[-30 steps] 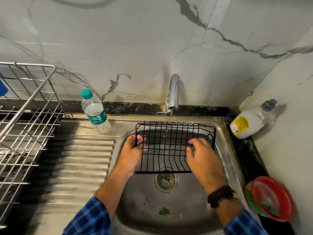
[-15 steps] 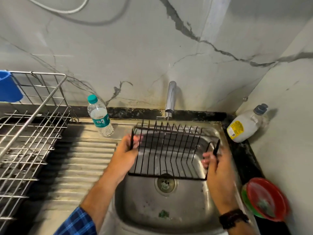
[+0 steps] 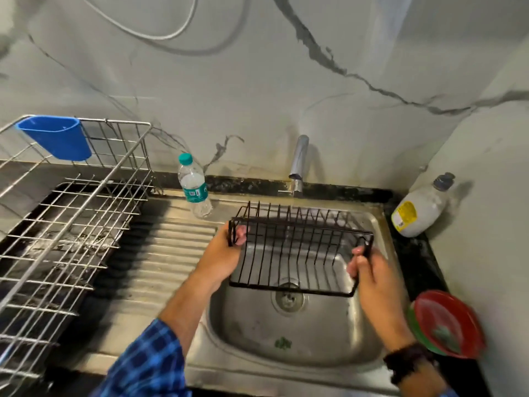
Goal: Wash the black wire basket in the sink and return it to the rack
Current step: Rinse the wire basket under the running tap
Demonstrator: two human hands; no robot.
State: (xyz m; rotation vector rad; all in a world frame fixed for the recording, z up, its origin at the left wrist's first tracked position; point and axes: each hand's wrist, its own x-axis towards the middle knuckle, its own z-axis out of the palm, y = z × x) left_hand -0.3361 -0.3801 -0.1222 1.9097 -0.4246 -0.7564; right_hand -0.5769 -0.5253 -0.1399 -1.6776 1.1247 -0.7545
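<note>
The black wire basket [image 3: 297, 247] hangs tilted over the steel sink [image 3: 320, 342], under the tap [image 3: 297, 164], which runs a thin stream of water onto it. My left hand [image 3: 226, 250] grips the basket's left end, fingers curled round the wire. On the basket's right end my right hand [image 3: 369, 273] holds the side frame. The silver wire rack [image 3: 74, 224] stands on the counter at the left.
A blue plastic cup [image 3: 57, 138] hangs on the rack's back rim. A water bottle [image 3: 194, 187] stands on the ribbed drainboard [image 3: 160, 262]. At the right lie a white detergent jug [image 3: 420, 207] and a red plate [image 3: 446, 322] on green ones.
The basket has been lifted and tilted up out of the sink bowl. My right hand slid from the basket's floor to its right end. The view swung left toward the rack.
</note>
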